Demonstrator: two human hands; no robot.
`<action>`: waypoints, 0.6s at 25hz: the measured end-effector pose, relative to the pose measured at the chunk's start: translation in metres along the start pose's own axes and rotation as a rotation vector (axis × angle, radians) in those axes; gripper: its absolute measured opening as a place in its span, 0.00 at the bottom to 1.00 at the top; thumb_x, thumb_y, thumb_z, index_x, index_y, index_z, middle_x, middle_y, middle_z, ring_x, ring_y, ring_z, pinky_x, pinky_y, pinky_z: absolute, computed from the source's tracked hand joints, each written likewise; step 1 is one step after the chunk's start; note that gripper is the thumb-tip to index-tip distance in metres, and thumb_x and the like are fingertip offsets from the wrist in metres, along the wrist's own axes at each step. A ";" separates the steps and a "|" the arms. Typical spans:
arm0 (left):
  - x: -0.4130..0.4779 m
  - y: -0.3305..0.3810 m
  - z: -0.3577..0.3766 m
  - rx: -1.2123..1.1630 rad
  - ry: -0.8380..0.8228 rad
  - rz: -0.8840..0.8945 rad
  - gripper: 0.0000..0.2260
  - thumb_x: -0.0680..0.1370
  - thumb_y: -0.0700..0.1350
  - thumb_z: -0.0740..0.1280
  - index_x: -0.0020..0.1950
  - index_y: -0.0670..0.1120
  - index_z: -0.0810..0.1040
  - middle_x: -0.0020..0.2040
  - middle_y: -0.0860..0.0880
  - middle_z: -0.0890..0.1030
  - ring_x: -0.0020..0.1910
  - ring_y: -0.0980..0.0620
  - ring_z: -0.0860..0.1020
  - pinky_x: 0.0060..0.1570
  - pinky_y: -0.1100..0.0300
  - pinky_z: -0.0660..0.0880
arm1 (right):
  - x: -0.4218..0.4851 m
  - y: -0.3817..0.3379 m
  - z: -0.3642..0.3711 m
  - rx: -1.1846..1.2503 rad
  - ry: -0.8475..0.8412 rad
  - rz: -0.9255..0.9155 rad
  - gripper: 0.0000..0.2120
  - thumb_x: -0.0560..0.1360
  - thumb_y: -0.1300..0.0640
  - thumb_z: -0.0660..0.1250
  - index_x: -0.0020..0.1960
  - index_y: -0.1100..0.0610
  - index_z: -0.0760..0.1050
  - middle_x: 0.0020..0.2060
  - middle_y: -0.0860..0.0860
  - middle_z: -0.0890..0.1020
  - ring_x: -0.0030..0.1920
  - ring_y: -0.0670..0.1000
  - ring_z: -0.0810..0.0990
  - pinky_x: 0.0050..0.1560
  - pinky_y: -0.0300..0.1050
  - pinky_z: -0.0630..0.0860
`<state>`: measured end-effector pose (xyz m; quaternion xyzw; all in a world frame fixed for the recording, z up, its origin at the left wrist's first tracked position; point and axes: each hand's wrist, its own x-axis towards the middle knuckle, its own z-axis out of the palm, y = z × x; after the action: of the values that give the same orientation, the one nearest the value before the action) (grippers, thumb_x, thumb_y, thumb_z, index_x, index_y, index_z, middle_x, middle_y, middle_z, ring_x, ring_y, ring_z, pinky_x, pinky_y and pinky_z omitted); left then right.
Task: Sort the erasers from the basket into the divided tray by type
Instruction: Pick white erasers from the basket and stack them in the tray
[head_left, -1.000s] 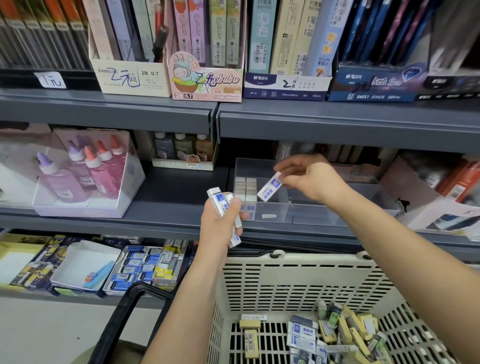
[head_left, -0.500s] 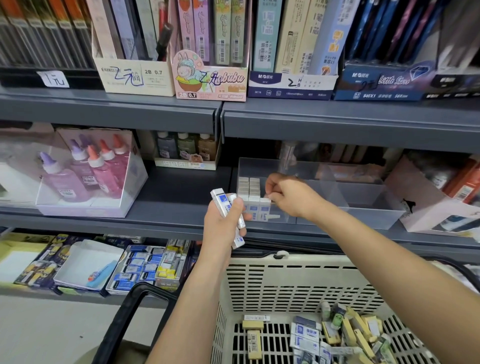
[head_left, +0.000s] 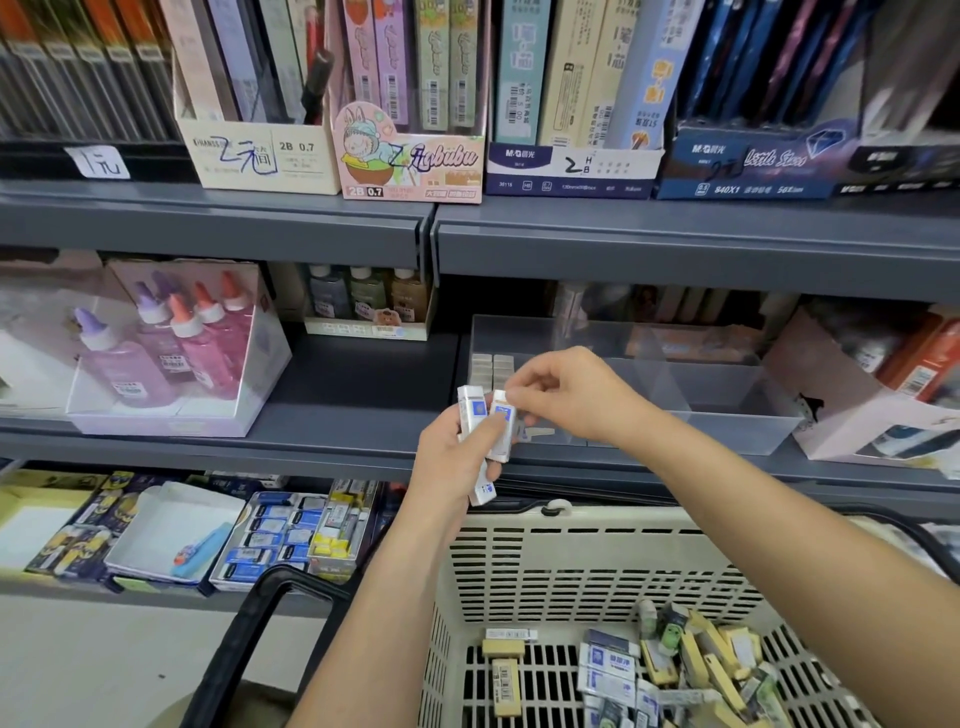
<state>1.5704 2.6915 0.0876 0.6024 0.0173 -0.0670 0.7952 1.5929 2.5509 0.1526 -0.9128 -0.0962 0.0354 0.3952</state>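
A small stack of white erasers with blue-printed sleeves (head_left: 480, 441) sits clenched in the left hand (head_left: 457, 457), held up just in front of the clear plastic divided tray (head_left: 727, 415) on the grey metal shelf (head_left: 363, 415). The right hand (head_left: 566, 395) reaches across and pinches the top of one white-and-blue eraser (head_left: 503, 415) at the front of that stack, thumb and forefinger closed on it.

Inside the tray, the leftmost compartment holds rows of white erasers (head_left: 491, 366) standing tightly together; the compartments to the right of them look bare through the clear walls. A small pale scrap lies on the tray floor behind the hands, too blurred to tell what it is.

Below the tray, nearer to me, the cream slotted plastic basket (head_left: 571, 566) with black handles (head_left: 244, 634) holds a loose heap of mixed erasers (head_left: 691, 670) piled toward its right side: white-and-blue ones, yellowish ones, a few with green print. Two tan erasers and a white one lie apart to the left of the heap.

Left of the tray on the same shelf stands a clear box of pink and purple glue bottles (head_left: 171, 353), and behind that gap a small carton of little bottles (head_left: 369, 306). The shelf above the tray carries cartons of pencil-lead packs (head_left: 410, 104). Below the tray's shelf, left of the basket, lie more boxed erasers (head_left: 280, 535).
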 end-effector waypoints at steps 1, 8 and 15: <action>0.000 0.000 0.000 -0.029 -0.001 -0.007 0.06 0.78 0.41 0.64 0.51 0.44 0.79 0.37 0.46 0.80 0.29 0.54 0.72 0.25 0.64 0.67 | 0.000 0.001 -0.003 0.061 -0.018 0.030 0.03 0.74 0.58 0.67 0.44 0.55 0.80 0.34 0.49 0.83 0.34 0.43 0.81 0.38 0.38 0.79; 0.000 0.003 -0.004 -0.006 0.085 -0.010 0.06 0.79 0.45 0.64 0.50 0.44 0.78 0.38 0.52 0.84 0.37 0.55 0.82 0.24 0.66 0.67 | 0.008 0.006 -0.023 0.299 0.107 0.097 0.06 0.75 0.64 0.66 0.42 0.55 0.76 0.33 0.50 0.81 0.27 0.39 0.79 0.28 0.31 0.74; 0.001 0.002 -0.005 -0.013 0.085 -0.023 0.12 0.78 0.49 0.64 0.48 0.40 0.77 0.34 0.51 0.77 0.26 0.57 0.70 0.23 0.65 0.65 | 0.012 0.005 -0.026 0.214 0.091 0.008 0.10 0.75 0.63 0.66 0.40 0.48 0.75 0.31 0.48 0.79 0.27 0.39 0.77 0.27 0.30 0.71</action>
<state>1.5719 2.6965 0.0880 0.5992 0.0583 -0.0503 0.7969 1.6087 2.5317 0.1671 -0.8664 -0.0701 0.0055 0.4944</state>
